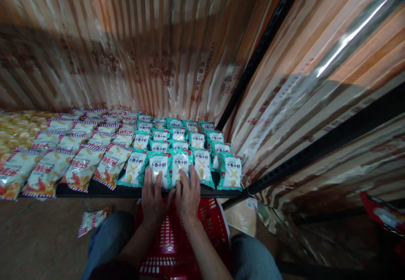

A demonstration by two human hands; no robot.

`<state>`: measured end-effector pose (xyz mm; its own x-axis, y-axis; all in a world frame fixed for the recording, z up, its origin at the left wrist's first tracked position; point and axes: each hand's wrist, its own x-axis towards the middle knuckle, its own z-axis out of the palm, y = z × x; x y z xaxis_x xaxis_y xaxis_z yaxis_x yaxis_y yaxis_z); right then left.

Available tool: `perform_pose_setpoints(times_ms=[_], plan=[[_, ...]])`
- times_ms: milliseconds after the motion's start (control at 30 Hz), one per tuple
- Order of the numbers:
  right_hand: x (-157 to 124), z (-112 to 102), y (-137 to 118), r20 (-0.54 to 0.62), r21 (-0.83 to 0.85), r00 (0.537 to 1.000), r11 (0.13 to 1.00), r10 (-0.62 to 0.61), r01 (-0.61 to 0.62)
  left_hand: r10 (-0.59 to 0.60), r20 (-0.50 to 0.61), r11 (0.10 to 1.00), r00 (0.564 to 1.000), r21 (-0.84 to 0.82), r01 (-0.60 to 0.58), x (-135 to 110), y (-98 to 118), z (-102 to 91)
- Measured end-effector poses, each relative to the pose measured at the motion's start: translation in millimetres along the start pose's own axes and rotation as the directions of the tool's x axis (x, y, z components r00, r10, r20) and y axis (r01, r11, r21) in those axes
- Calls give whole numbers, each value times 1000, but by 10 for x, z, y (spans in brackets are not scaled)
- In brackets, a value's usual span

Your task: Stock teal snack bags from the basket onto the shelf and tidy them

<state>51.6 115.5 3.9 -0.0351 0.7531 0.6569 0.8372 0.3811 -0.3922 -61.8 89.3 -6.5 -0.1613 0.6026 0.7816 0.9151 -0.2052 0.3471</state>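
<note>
Rows of teal-and-white snack packets (190, 145) lie on a low black shelf (104, 190). My left hand (153, 197) rests flat on a front-row teal packet (160, 168), fingers stretched out. My right hand (188, 193) lies beside it, fingers spread over the neighbouring teal packet (179, 166). Both hands press on the packets at the shelf's front edge; neither one is wrapped round anything.
Red-and-white striped snack packets (84, 161) fill the shelf's left part, yellow ones (12, 130) farther left. A red plastic basket (177, 246) sits between my knees. One striped packet (93, 220) lies on the floor. Foil-striped sheeting (158, 39) backs the shelf; black rack posts (262, 47) stand right.
</note>
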Motion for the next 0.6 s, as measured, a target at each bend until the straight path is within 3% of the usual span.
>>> perform_pose_setpoints(times_ms=[200, 400, 600], plan=[[0, 36, 54, -53, 138, 999, 990, 0, 7, -8, -25, 1000, 1000, 1, 8, -8, -13, 73], [5, 14, 68, -56, 257, 994, 964, 90, -72, -56, -23, 997, 998, -58, 55, -38, -36, 84], [119, -35, 139, -92, 301, 989, 950, 114, -82, -53, -62, 995, 997, -82, 48, 5, 0, 49]])
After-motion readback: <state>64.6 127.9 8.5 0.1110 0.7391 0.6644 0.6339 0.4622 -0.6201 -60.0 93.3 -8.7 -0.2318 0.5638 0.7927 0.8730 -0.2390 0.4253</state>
